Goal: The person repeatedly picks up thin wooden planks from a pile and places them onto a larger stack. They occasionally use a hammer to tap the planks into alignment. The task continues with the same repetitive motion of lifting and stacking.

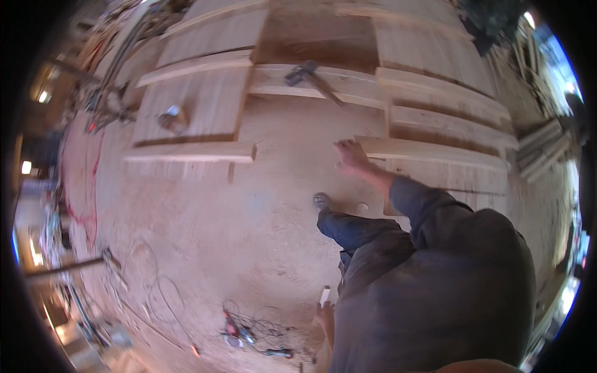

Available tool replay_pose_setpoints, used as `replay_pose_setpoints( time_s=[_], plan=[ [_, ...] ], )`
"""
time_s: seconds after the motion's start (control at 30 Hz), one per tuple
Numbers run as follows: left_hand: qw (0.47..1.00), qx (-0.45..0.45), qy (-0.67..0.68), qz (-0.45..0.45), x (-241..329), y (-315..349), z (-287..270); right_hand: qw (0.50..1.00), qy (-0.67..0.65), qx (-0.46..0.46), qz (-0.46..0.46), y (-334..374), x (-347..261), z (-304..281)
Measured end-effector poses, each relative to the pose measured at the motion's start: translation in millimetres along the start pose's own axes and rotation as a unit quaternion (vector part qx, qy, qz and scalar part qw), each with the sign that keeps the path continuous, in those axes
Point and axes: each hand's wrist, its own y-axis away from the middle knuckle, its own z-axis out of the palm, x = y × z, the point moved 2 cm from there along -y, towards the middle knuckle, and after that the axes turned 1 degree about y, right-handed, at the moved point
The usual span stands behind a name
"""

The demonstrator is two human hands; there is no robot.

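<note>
My right hand point(352, 155) reaches out past the end of a pale wooden beam point(435, 153). Its fingers look loosely apart with nothing in them, slightly blurred; whether it touches the beam I cannot tell. Low by my side, my left hand point(324, 314) is closed around a short white stick-like piece point(325, 294), whose kind does not show. A sledgehammer point(303, 73) lies across a plank point(273, 81) joining two wooden panels, its handle slanting toward me. The right panel point(435, 46) carries several crosswise beams. On the left panel point(202, 99) stands a small clear container point(174, 119).
One of my shoes point(321, 201) is on the dusty floor point(267, 230). A red power tool point(231, 324) lies among tangled cables point(264, 320) near the bottom. A loose beam point(193, 151) crosses the left panel's near end. Stacked timber point(544, 149) is at the far right.
</note>
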Motion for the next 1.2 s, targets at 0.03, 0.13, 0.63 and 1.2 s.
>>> replay_pose_setpoints(
  time_s=[0.03, 0.13, 0.63, 1.2],
  plan=[
    [1.0, -0.004, -0.013, 0.012, -27.4, -35.3, -29.0, 0.999, 0.043, -0.007, -0.017, -22.2, -6.2, -9.3],
    [0.995, 0.028, 0.037, -0.092, 32.0, -34.4, -50.0, 0.98, 0.196, -0.018, 0.018, -21.4, 64.4, -11.1],
    [0.963, -0.124, -0.205, 0.125, 487.3, -167.9, 48.3, 0.966, 0.165, -0.174, 0.098, 218.2, 12.8, 59.3],
    [0.971, -0.178, 0.124, 0.105, 738.6, -318.4, 95.6, 0.618, -0.633, -0.046, 0.463, -232.3, -218.5, 195.3]
  ],
)
